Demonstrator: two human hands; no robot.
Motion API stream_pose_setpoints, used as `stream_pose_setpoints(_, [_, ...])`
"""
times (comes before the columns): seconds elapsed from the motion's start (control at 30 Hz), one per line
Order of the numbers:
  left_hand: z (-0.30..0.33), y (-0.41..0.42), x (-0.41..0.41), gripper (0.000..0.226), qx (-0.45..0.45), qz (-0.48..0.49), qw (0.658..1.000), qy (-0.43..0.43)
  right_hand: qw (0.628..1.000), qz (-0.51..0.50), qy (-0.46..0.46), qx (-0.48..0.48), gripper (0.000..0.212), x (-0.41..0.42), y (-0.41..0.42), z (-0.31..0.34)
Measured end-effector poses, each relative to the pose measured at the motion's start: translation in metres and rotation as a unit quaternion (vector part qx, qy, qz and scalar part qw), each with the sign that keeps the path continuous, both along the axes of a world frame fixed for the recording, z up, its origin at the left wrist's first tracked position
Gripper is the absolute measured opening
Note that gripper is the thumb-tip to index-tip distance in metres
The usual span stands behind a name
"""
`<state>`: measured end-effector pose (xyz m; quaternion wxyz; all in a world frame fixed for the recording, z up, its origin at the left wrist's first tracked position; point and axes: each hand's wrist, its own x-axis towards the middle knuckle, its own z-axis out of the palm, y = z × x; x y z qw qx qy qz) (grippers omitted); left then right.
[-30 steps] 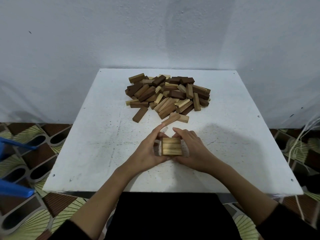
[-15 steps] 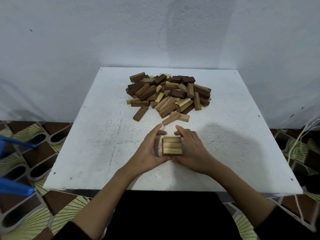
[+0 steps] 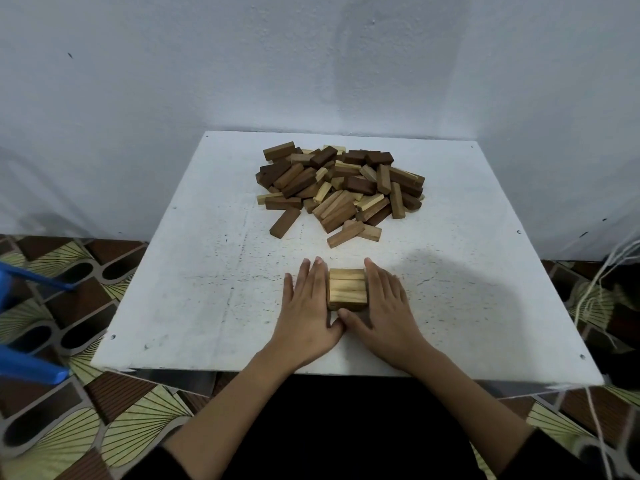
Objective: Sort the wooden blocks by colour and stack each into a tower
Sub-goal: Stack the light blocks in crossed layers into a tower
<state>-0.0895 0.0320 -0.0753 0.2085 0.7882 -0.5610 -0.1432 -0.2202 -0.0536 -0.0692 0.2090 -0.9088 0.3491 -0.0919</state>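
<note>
A small stack of light wooden blocks (image 3: pixel 347 287) is set on the white tabletop (image 3: pixel 194 278), near its front edge and roughly at its middle. Three pale blocks are seen side by side on top; a lower layer appears to lie beneath them, though only a thin dark edge of it is shown at the front.

The stack is flanked by both hands. The left hand (image 3: pixel 309 306) is laid flat on the tabletop with its fingers straight and pressed against the stack's left side. The right hand (image 3: pixel 386 306) is laid the same way against the right side, fingers straight and pointing away from the person. Neither grip is clenched: both are released and flat, with nothing grasped, and the thumbs are brought together just in front of the stack (their tips seem to touch).

Farther back, well apart from the stack, a loose pile of blocks (image 3: pixel 341 188) is spread across the tabletop, with dark brown, mid brown and pale pieces mixed together. One dark block (image 3: pixel 285 223) is lying alone at the pile's front left, and a mid-brown block (image 3: pixel 343 234) is angled out at the front, nearest the hands.

A patterned floor (image 3: pixel 69 427) is seen around the tabletop.
</note>
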Motion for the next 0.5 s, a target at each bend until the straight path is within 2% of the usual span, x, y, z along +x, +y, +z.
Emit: stream_pose_setpoints(0.5, [-0.0004,-0.0009,-0.0009,0.085,0.011,-0.001,1.000,-0.014,0.998,0.002,0.055,-0.028,0.110,0.0017,0.0010,-0.0017])
